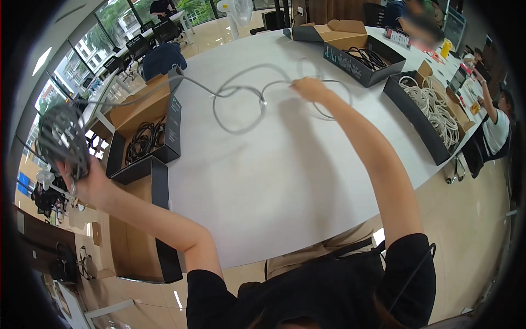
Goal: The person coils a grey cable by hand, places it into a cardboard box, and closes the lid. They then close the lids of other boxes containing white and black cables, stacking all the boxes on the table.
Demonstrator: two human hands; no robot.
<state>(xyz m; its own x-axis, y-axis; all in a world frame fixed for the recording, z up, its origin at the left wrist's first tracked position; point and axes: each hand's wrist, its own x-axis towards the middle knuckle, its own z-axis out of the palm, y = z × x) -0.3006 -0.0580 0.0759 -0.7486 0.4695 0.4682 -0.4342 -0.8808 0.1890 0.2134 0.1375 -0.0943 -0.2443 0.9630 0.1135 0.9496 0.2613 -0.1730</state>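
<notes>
My left hand (92, 183), raised beyond the table's left side, is wrapped round a coiled bundle of grey cable (61, 137), blurred by motion. From that bundle a grey cable (236, 132) stretches to the right in loose loops above the white table (246, 192). Over the far middle of the table, my right hand (312, 89) has its fingers closed on this cable, and more loops hang to the right of it. Whether the cable's end is in these fingers I cannot make out.
An open black box (173, 129) with black cables stands at the left edge. Another box (350, 67) of black cables is at the back. A third box (408, 119) at the right holds pale cables. Other people sit at the far right; a white fan (236, 11) stands behind.
</notes>
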